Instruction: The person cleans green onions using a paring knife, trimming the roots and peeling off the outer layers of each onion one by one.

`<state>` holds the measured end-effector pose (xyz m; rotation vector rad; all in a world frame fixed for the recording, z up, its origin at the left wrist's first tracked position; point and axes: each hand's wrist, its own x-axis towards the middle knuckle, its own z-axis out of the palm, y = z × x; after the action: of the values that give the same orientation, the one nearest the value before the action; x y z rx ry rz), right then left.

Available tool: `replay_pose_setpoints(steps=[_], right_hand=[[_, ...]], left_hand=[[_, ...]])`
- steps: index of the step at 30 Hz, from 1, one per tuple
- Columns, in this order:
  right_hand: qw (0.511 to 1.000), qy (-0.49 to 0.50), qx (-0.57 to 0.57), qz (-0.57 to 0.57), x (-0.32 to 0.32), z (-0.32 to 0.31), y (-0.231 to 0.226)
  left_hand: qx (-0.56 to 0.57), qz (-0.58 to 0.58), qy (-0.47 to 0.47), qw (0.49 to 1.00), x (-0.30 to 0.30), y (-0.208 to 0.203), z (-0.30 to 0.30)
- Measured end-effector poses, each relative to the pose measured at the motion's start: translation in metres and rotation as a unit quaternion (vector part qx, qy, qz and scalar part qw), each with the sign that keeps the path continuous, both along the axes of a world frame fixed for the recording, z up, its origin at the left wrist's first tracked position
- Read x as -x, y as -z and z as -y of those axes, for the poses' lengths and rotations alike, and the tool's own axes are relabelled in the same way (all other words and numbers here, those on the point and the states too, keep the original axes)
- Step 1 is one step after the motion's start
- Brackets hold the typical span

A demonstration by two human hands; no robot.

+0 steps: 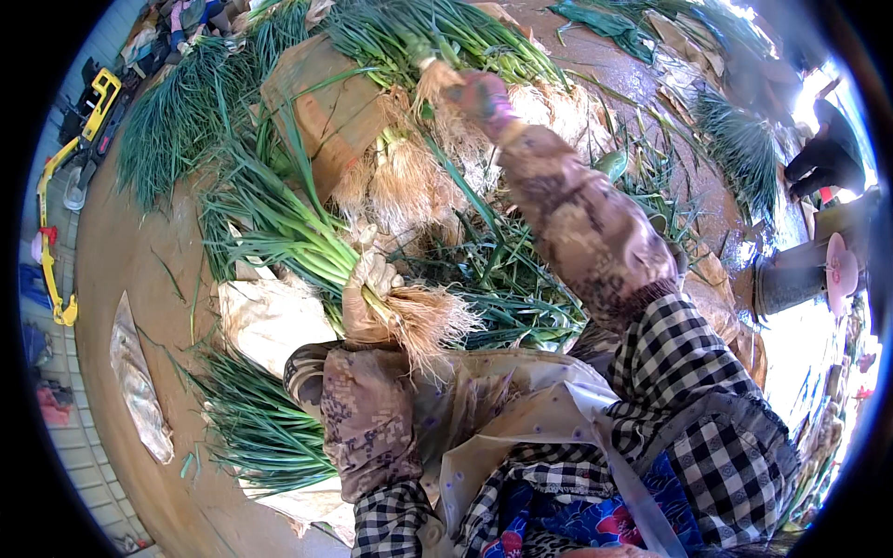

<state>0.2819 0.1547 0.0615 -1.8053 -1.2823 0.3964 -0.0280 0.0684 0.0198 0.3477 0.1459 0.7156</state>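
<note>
My left hand, in a tan work glove, is closed around a bunch of green onions. Their leaves fan out to the upper left, and the pale stringy roots hang out over my lap. My right arm is stretched far forward. The right hand, smeared by motion, is at the root end of some green onions on the far pile; whether its fingers grip them cannot be made out. Below that hand, more rooted bunches lie beside a brown cardboard piece.
Loose green leaves lie in front of my knees. Another bunch of green onions rests at my left. A yellow-framed tool or cart stands at the far left. At the right are a dark bucket and another person.
</note>
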Motion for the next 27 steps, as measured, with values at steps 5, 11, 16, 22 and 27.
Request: replay_pose_setpoints(steps=[5,11,16,22,27], right_hand=[[0.968,-0.202,-0.005,0.150,0.099,0.087,-0.021],[0.889,-0.237,0.179,0.349,0.148,0.165,0.031],[0.927,-0.367,-0.014,-0.072,0.116,0.160,0.036],[0.824,-0.187,-0.019,-0.534,0.093,0.099,-0.004],[0.781,-0.298,-0.063,-0.546,0.098,0.066,-0.030]], left_hand=[[-0.025,0.009,-0.047,0.999,0.030,0.003,0.005],[-0.019,-0.306,-0.111,0.945,-0.022,0.013,0.025],[0.032,-0.310,-0.054,0.949,-0.016,0.015,0.034],[-0.141,-0.232,-0.079,0.959,-0.015,0.019,0.037],[-0.202,-0.172,-0.091,0.960,-0.019,0.018,0.042]])
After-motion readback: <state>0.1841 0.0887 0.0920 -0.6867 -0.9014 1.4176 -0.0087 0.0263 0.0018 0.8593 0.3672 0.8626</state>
